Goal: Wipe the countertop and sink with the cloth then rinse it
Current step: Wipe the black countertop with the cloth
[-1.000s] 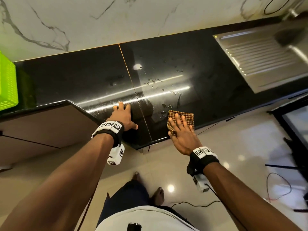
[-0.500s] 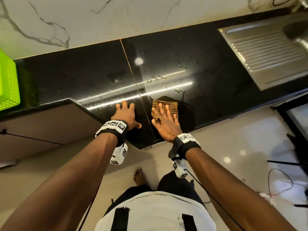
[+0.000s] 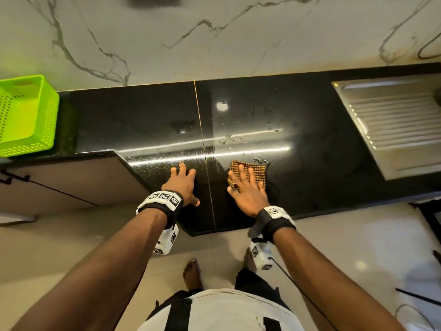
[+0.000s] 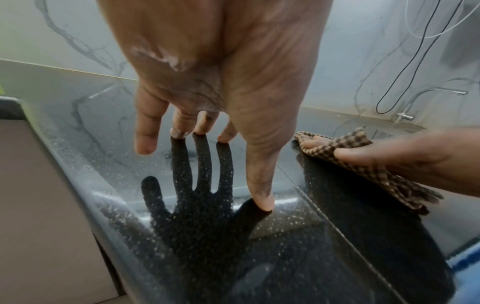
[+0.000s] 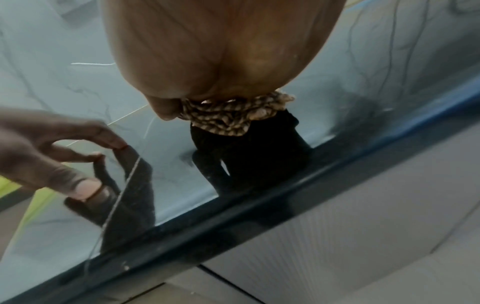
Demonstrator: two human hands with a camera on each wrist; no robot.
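The right hand (image 3: 249,191) lies palm-down on the checked brown cloth (image 3: 256,169), its fingers (image 3: 241,172) straight and spread, pressing the cloth flat against the black stone table (image 3: 310,144) near the front edge. The cloth sits just right of the thin seam (image 3: 202,139) that runs from the wall to the front edge, and it has travelled: a second ago it lay further right along the table, half a second ago it was drawn in close to the seam, and now it is a little to the right again and slightly further from the front edge. From the right wrist view the cloth (image 5: 231,117) bunches under the palm, its near edge rumpled. Just beyond its far corner a cluster of water droplets (image 3: 261,160) remains on the stone, with more scattered further back (image 3: 232,138) (these look much as they did earlier). The left hand (image 3: 182,185) has kept its place just left of the seam, fingers open and spread, holding nothing; the left wrist view shows the fingertips (image 4: 262,202) touching the glossy surface while the palm is raised off it. The two hands are near each other but apart, with the seam between them. The steel sink drainboard (image 3: 393,125) is well off to the right, and a lime-green perforated basket (image 3: 23,115) stands at the far left of the table against the marble wall (image 3: 214,39).
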